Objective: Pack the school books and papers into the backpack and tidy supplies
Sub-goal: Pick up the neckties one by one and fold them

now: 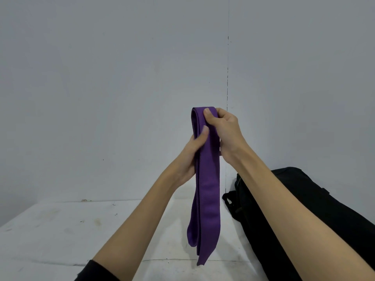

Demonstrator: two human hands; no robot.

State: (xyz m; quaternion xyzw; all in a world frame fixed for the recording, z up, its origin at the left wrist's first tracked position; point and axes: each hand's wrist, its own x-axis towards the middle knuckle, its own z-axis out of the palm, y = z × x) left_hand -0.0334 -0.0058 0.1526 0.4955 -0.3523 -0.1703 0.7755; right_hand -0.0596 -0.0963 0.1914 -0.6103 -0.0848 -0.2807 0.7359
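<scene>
A long purple necktie (206, 199), folded over on itself, hangs in the air above the table. My right hand (227, 130) grips its folded top, thumb pressed on the front. My left hand (191, 157) holds the tie just below, thumb on the front and fingers behind it. The loose ends dangle down to just above the tabletop. A black backpack (300, 209) lies on the table to the right, partly hidden by my right forearm.
The white table (81, 230) is stained in places and meets a plain grey wall (121, 78) at the back. The backpack's black straps (230, 201) stick out toward the middle of the table.
</scene>
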